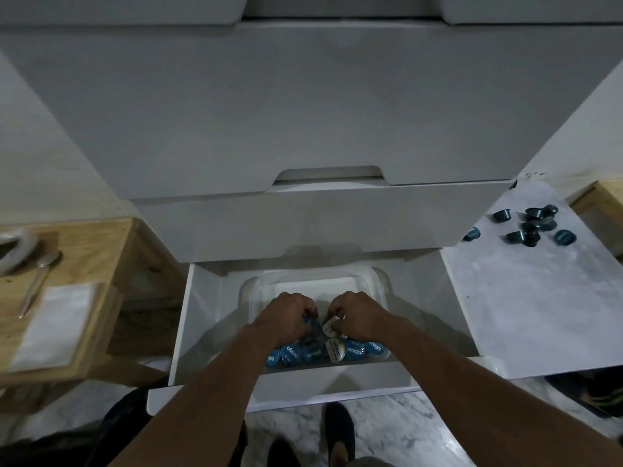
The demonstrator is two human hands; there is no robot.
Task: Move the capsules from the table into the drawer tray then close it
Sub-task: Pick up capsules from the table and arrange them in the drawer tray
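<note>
White capsule (329, 326) in right hand (358, 317)

Two bare forearms (202, 382), pair of dark, round-toed shoes (338, 424)

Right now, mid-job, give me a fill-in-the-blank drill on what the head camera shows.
The left hand and right hand reach into the clear ____ inside the drawer.
The ____ hand grips the blue capsule; the other pinches the white-lidded capsule.
Loose capsules lie on the table on the person's ____ side.
Missing words: tray; left; right.
</note>
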